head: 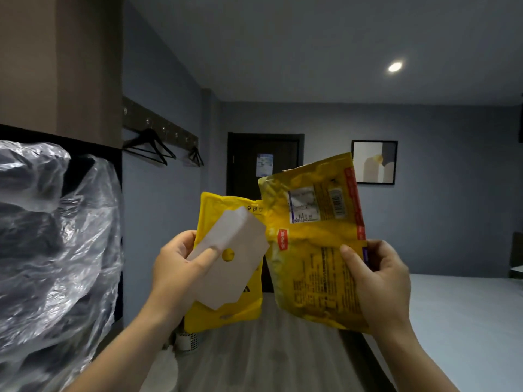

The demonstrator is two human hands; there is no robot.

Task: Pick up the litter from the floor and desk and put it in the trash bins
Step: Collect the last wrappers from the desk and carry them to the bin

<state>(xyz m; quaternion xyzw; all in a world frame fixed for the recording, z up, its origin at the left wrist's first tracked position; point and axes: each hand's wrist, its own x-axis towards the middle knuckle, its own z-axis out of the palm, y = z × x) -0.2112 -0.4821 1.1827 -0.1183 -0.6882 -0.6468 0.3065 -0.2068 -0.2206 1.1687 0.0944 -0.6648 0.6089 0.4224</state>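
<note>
Both hands are up in front of me, each one full. My left hand [181, 267] is closed around two pieces at once: a flattened pale cardboard piece [229, 258] with a round hole in it, pressed by my thumb against a smaller yellow packet [215, 210] behind it. My right hand [379, 281] grips the lower right edge of a bigger yellow wrapper [314, 236], back side facing me, with a barcode, a white label and a red strip down its right edge. The two yellow pieces sit side by side, their edges just about meeting in the middle, all of it held well above the grey wood floor [268, 349].

On my left, a crinkled clear plastic bag [56, 236] bulges into view. Down low, just under the smaller packet, I see a small white mesh-looking container [186, 339]; what it is I cannot tell. Ahead there is a dark door [246, 165], black hangers [150, 148] on a wall rail, a framed picture [373, 162], and the corner of a bed [467, 306] on my right.
</note>
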